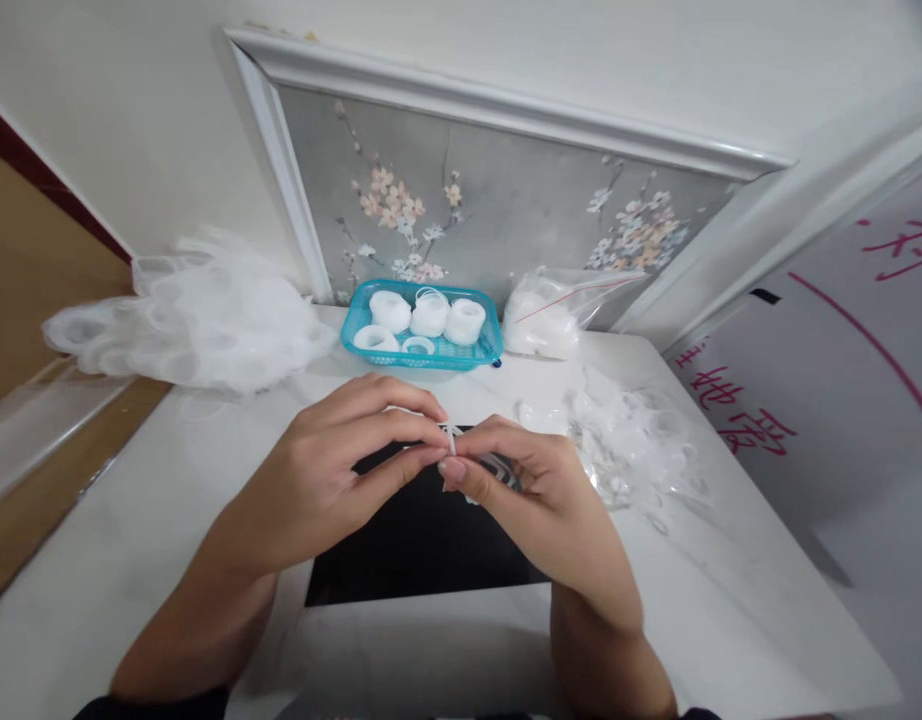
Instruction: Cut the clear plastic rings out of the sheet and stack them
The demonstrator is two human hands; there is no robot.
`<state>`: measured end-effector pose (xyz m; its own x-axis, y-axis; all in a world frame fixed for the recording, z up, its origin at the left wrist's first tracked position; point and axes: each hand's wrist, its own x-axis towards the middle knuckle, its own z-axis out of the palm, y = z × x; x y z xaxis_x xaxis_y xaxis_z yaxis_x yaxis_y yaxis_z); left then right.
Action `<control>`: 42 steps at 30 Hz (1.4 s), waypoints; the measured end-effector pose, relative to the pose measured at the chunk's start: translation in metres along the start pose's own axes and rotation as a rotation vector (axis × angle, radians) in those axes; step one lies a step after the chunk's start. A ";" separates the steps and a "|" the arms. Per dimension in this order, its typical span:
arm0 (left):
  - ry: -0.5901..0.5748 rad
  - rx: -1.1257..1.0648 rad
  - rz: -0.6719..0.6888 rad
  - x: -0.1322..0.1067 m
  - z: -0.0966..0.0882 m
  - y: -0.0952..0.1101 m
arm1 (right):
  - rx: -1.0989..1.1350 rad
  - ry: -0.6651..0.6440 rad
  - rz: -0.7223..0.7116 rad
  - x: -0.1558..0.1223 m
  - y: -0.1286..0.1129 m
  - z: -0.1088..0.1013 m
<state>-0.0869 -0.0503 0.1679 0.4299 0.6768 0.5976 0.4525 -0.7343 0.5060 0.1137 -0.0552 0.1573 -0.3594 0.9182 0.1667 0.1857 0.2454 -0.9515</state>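
Observation:
My left hand (356,455) and my right hand (521,475) meet above a black mat (416,550). Between their fingertips is a small, thin white plastic ring (452,440), seen nearly edge-on. Both hands pinch it, thumb against forefinger. Several white rings (498,468) lie on the mat, partly hidden behind my right hand. Beyond my hands stands a blue basket (465,357) with stacks of white rings (429,315) in it.
A big heap of translucent white rings (221,320) sits at the left. On the right are a clear zip bag (543,320) with white contents and a loose pile of clear plastic pieces (633,440). A framed flower picture (498,200) and a whiteboard (828,400) border the white table (731,600).

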 end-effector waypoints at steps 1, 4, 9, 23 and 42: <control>0.001 0.006 -0.002 0.000 0.000 0.000 | -0.003 0.001 -0.001 0.000 0.000 0.000; 0.000 0.029 -0.007 0.001 0.000 0.002 | -0.019 -0.006 -0.020 0.000 0.001 0.001; -0.042 0.059 0.015 0.003 0.003 0.003 | -0.054 -0.026 -0.048 0.000 0.002 0.001; -0.057 0.072 0.009 0.004 0.011 -0.003 | -0.007 0.002 -0.043 0.003 0.007 -0.001; -0.011 0.092 0.081 0.004 0.004 -0.004 | -0.035 0.020 -0.090 0.002 0.009 -0.003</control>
<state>-0.0836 -0.0446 0.1659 0.4761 0.6165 0.6271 0.4853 -0.7789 0.3972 0.1168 -0.0500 0.1498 -0.3574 0.8981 0.2564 0.1852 0.3373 -0.9230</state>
